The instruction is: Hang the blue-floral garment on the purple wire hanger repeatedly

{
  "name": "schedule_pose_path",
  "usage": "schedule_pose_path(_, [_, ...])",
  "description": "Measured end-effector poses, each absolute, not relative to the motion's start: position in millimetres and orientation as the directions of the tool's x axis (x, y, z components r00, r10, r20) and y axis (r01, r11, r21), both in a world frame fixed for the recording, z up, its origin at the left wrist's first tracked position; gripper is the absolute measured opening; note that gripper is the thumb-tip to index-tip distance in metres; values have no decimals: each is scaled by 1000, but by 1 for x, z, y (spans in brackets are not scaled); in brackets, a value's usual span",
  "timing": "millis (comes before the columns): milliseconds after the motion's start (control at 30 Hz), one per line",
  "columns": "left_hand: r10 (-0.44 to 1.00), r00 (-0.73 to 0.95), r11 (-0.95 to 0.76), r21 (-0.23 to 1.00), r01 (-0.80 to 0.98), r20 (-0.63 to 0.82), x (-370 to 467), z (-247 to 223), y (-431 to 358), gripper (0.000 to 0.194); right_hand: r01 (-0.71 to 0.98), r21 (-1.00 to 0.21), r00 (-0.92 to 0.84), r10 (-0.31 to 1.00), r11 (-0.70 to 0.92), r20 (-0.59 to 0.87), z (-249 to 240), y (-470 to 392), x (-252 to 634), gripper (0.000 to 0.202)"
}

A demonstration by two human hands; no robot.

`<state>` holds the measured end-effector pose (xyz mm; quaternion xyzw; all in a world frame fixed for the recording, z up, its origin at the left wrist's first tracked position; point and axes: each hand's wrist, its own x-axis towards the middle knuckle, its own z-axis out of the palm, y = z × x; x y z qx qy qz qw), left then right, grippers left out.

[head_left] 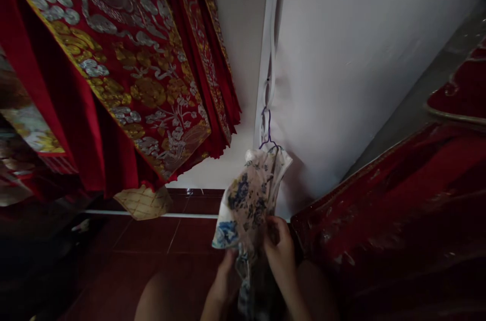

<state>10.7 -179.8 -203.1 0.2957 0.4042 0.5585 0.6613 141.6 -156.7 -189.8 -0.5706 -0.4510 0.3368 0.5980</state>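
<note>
A light garment (250,194) with a blue floral print hangs on a thin purple hanger (269,131) against the white wall. The hanger's hook goes through a loop of a white cord (267,92). My right hand (281,247) is at the garment's right edge, its thumb and curled forefinger pinching the cloth. Along the lower left edge, beneath a blue-printed flap, is my left hand (224,280). Its fingers are blurred and partly behind the fabric, so their grip is unclear. The garment's lower end falls into shadow between my forearms.
Red embroidered cloths (148,78) with gold and silver patterns hang at the left. A shiny red covered object (395,209) stands close on the right. Below are dark red floor tiles (152,235), and my knee (157,295) shows at the bottom.
</note>
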Motion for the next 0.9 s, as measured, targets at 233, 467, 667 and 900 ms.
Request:
schedule_pose_path(233, [909, -234, 246, 898, -364, -344, 27, -199, -179, 41, -212, -977, 460, 885, 28, -74, -202, -159, 134, 35])
schedule_pose_path(467, [884, -164, 277, 774, -570, -437, 20, -177, -173, 43, -196, -980, 201, 976, -42, -82, -194, -161, 139, 34])
schedule_pose_path(667, [895, -142, 264, 759, -594, -423, 16, -172, -173, 42, -224, -973, 162, 982, -62, -99, -180, -164, 138, 25])
schedule_pose_path(900, [893, -240, 228, 842, -489, -381, -2, -192, -161, 43, -245, -969, 177, 982, -14, -59, -172, -166, 146, 26])
